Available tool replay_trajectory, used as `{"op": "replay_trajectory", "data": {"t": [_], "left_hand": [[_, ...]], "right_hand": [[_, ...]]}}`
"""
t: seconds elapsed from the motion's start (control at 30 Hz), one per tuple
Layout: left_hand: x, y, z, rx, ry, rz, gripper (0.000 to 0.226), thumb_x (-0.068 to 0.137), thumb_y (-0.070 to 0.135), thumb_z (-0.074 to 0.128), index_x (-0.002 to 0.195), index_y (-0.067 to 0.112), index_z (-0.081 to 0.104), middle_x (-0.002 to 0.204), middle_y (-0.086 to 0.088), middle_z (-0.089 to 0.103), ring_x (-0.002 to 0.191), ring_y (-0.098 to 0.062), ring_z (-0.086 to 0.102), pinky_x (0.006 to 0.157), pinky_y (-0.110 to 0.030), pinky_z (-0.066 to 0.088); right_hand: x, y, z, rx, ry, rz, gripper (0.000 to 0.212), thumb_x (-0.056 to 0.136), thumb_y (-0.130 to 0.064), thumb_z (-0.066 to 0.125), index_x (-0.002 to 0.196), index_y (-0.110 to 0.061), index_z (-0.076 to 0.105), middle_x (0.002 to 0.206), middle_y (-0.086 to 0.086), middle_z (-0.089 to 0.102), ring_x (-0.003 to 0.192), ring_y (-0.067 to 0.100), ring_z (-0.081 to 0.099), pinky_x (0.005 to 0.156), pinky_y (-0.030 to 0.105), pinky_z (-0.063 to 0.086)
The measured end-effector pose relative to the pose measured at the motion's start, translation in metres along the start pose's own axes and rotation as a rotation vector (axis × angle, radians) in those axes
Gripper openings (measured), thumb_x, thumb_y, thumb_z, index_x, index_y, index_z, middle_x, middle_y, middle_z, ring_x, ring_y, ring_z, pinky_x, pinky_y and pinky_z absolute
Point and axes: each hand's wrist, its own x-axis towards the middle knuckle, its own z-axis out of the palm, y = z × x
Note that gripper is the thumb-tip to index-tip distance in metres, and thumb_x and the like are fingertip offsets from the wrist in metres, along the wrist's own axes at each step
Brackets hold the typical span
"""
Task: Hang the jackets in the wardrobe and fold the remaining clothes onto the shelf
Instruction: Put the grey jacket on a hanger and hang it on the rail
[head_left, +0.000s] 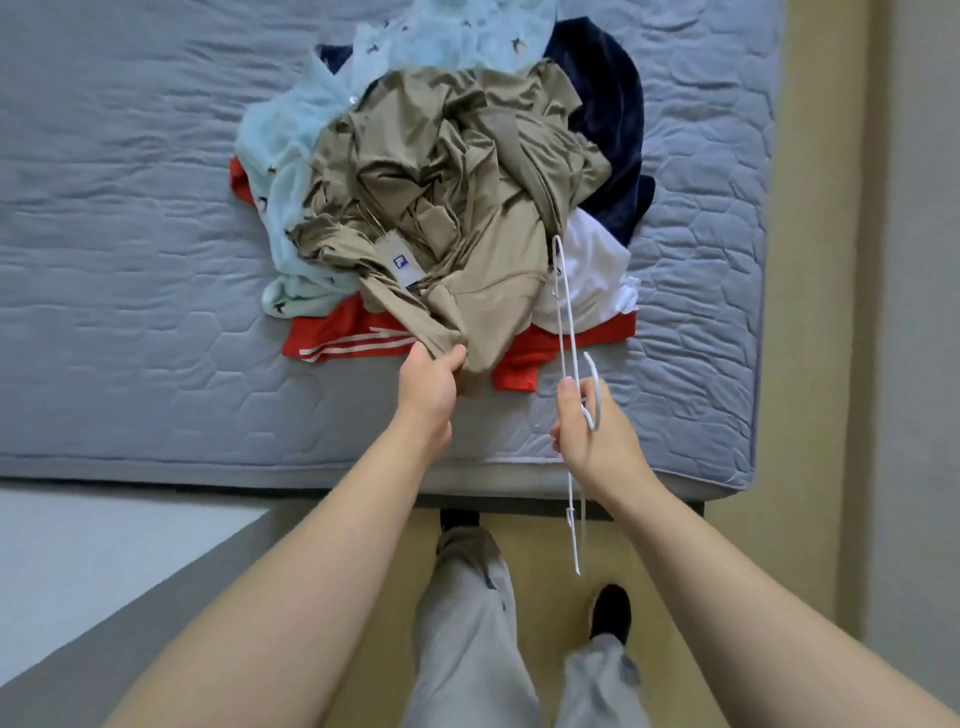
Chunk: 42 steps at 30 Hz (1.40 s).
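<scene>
Where the clothes lie: heaped on the grey quilted bed (130, 208), toward 12 o'clock from the person.
Khaki jacket (457, 208): on top of the heap, crumpled into many folds; smooth tan cloth with a curved pocket seam near its lower edge.
Tag (402, 260): pale card with a blue mark, lying on the jacket at its 7 o'clock side.
Left hand (431, 384): thumb and fingers pinch the jacket's lower edge at 6 o'clock of the heap.
Right hand (592, 431): fingers curled round a white hanger (566, 322) near its hook, at 5 o'clock of the heap.
Hanger's lie: thin and seen edge-on; one end reaches up to the jacket's 4 o'clock edge, the other hangs past the bed's edge above the floor.
Under the jacket: a pale blue printed garment (280, 171) from 9 to 12 o'clock, a navy garment (608, 119) at 2 o'clock, a white garment (592, 270) at 4 o'clock, and a red garment (353, 332) with white stripes at 6 o'clock.
</scene>
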Motion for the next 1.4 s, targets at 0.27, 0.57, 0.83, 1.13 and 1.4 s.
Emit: {"op": "replay_trajectory", "data": {"t": [0.27, 0.57, 0.83, 1.13, 1.4], "left_hand": [[-0.166, 0.064, 0.041, 0.162, 0.013, 0.286, 0.019, 0.090, 0.003, 0.063, 0.098, 0.018, 0.072, 0.101, -0.006, 0.077, 0.101, -0.022, 0.071, 0.092, -0.042, 0.057], [-0.337, 0.060, 0.061, 0.252, 0.168, 0.565, 0.026, 0.071, -0.003, 0.053, 0.093, -0.006, 0.065, 0.084, -0.007, 0.065, 0.076, -0.006, 0.057, 0.069, -0.019, 0.046], [-0.381, 0.016, 0.057, -0.029, 0.024, 0.458, 0.028, 0.058, 0.024, 0.067, 0.067, -0.002, 0.065, 0.070, -0.013, 0.059, 0.071, -0.020, 0.054, 0.071, -0.032, 0.041], [-0.382, -0.015, 0.063, -0.290, -0.136, 0.249, 0.058, 0.070, 0.018, 0.062, 0.122, -0.007, 0.067, 0.134, -0.031, 0.058, 0.112, -0.033, 0.057, 0.114, -0.047, 0.035], [-0.367, -0.005, 0.077, -0.372, -0.244, 0.132, 0.056, 0.080, 0.033, 0.069, 0.123, -0.003, 0.068, 0.131, -0.030, 0.061, 0.112, -0.034, 0.063, 0.103, -0.043, 0.050]], "right_hand": [[-0.049, -0.042, -0.079, -0.082, -0.085, -0.203, 0.026, 0.106, -0.038, 0.044, 0.092, -0.016, 0.047, 0.094, 0.008, 0.056, 0.079, 0.019, 0.054, 0.061, 0.030, 0.042], [-0.102, -0.058, -0.170, -0.089, -0.176, -0.376, 0.034, 0.103, -0.042, 0.048, 0.081, -0.017, 0.042, 0.081, 0.001, 0.048, 0.075, 0.020, 0.048, 0.058, 0.027, 0.034], [-0.136, -0.069, -0.169, 0.046, -0.492, -0.099, 0.040, 0.103, -0.046, 0.049, 0.117, -0.008, 0.048, 0.102, 0.011, 0.069, 0.072, 0.023, 0.066, 0.060, 0.032, 0.048], [-0.134, -0.056, -0.169, 0.054, -0.483, -0.025, 0.009, 0.097, -0.016, 0.058, 0.093, -0.013, 0.050, 0.073, 0.006, 0.068, 0.067, 0.024, 0.071, 0.060, 0.031, 0.052], [-0.124, -0.051, -0.167, -0.061, -0.505, 0.140, 0.018, 0.101, -0.009, 0.048, 0.087, -0.001, 0.056, 0.071, 0.018, 0.061, 0.056, 0.028, 0.063, 0.055, 0.035, 0.057]]}}
